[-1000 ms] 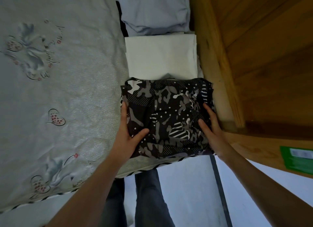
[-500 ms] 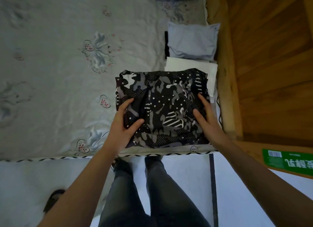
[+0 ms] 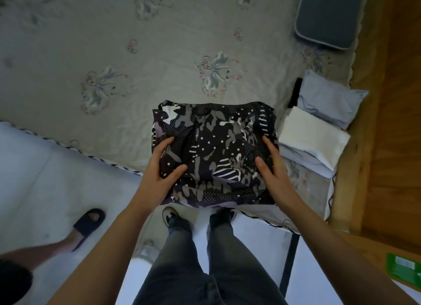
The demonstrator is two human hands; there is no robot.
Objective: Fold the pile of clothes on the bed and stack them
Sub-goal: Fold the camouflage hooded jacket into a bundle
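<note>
Two hands grip folded patterned garment sides: left hand, right hand, seemingly lifted.

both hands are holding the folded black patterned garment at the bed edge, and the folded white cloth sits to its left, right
Not quite. The head view shows the left hand and right hand holding the folded black patterned garment at the bed edge, but the folded white cloth sits to its right.
</note>
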